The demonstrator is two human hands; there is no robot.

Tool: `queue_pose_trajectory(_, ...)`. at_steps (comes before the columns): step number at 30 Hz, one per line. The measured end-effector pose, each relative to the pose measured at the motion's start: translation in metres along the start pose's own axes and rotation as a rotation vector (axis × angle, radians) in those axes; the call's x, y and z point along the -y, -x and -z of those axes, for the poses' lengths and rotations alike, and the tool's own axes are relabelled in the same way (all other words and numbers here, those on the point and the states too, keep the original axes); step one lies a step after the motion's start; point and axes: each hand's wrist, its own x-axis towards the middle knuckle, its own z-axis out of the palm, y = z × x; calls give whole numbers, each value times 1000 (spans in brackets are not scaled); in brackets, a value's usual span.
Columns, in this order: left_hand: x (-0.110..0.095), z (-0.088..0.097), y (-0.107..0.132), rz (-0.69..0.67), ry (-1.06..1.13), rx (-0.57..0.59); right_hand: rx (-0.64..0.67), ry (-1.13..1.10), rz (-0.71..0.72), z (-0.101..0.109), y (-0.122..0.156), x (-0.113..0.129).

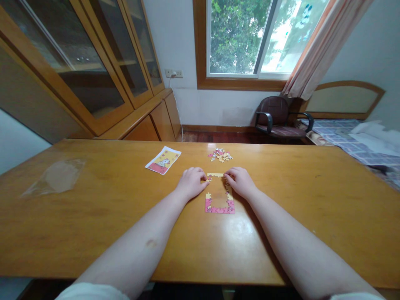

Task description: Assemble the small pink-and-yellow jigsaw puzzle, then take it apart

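A small jigsaw frame (219,205) lies on the wooden table (93,208), its pink and yellow border joined and its middle bare. My left hand (191,182) rests at the frame's top left corner, fingers curled and pinched on a puzzle piece. My right hand (239,180) sits at the top right corner, fingers curled down onto the top edge pieces. A heap of loose puzzle pieces (220,155) lies just beyond both hands.
A picture card (163,160) lies to the left of the loose pieces. A clear plastic bag (56,176) is at the table's left. Behind stand a glass-door cabinet (93,71), a dark armchair (278,118) and a bed (359,137).
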Motion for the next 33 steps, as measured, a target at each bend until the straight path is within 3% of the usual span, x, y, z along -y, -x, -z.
queue_pose_trajectory(13,1,-7,0,-11,76,-13,-22,-57,-21,-1,0,0)
queue_pose_trajectory(33,2,-5,-3,-20,-14,-56,22,-59,-59,-1,-1,3)
